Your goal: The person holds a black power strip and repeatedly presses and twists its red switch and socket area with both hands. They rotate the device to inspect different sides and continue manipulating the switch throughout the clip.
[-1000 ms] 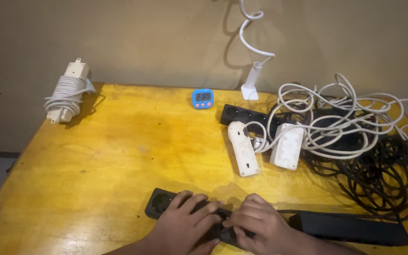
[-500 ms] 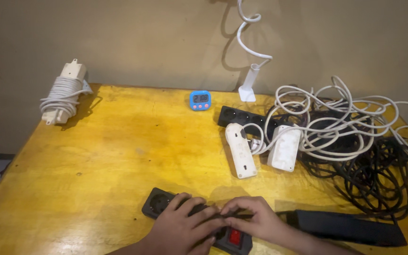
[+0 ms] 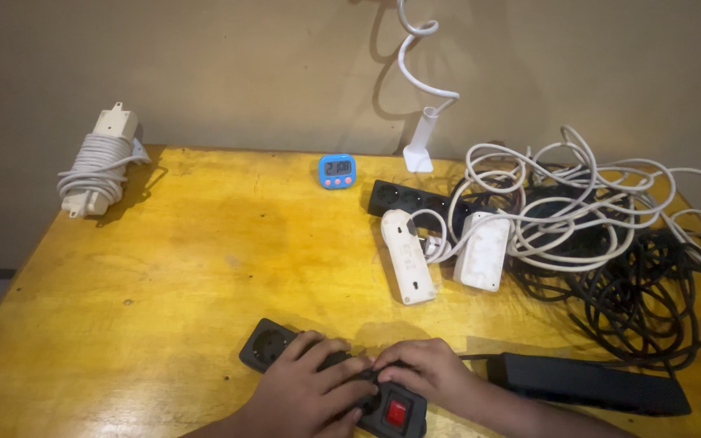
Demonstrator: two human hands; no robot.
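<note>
A black power strip with a red switch lies near the front edge of the yellow wooden table. My left hand rests over its middle, fingers curled on the sockets. My right hand presses on it just right of the left hand, fingertips meeting above the red switch. Both hands cover most of the strip; only its left socket and switch end show.
A second black strip lies right of my hands. Two white power strips and another black strip sit mid-table beside tangled white and black cables. A coiled white strip sits far left, a blue timer at the back.
My right hand has slid left along the strip, uncovering the red switch. The camera view shifted slightly; the other things stayed put.
</note>
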